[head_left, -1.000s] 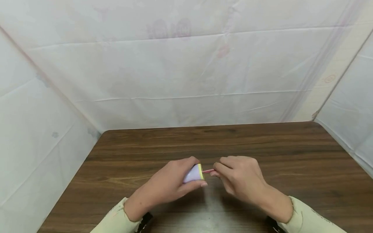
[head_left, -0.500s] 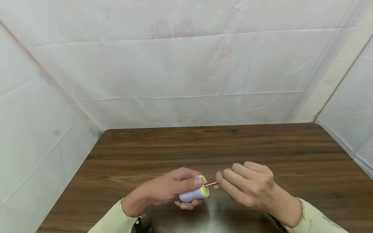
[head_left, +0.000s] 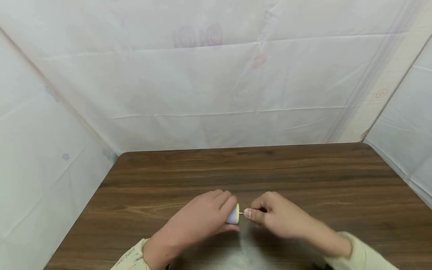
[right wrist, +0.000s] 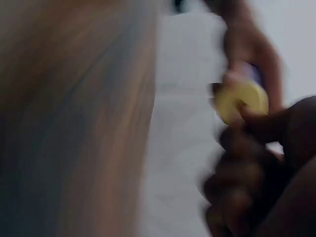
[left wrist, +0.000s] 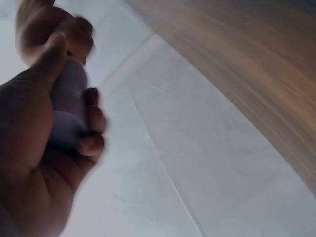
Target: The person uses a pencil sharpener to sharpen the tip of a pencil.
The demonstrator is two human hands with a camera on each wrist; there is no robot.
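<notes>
Hands meet low and centre over the dark wood-grain table (head_left: 303, 168), near its near edge. My read from the head view: the left hand (head_left: 202, 219) is curled round a small pale lilac cylinder with a yellow end cap (head_left: 233, 215), thumb under and fingers over it, the yellow face turned to the right. The left wrist view, though blurred, shows the same lilac body (left wrist: 69, 106) wrapped by thumb and curled fingers. The right hand (head_left: 276, 217) pinches a thin pink-red stick (head_left: 241, 213) between thumb and forefinger; only a very short length of it shows between the fingertips and the yellow cap, so it appears pushed almost fully into the cylinder. The right wrist view is badly smeared; I make out the round yellow face (right wrist: 241, 101) with the right hand's fingers (right wrist: 256, 123) just against it, nothing finer. I judge the step in hand to be working the stick in the hole of the cap, likely a small sharpener, near full depth. The next move, as I see it, calls for a firm hold by the left hand while the right keeps the stick straight on the cap's axis, since a slim stick bends or snaps if levered sideways. White plastic sheeting (head_left: 216, 93) walls the far side and both flanks of the table.
</notes>
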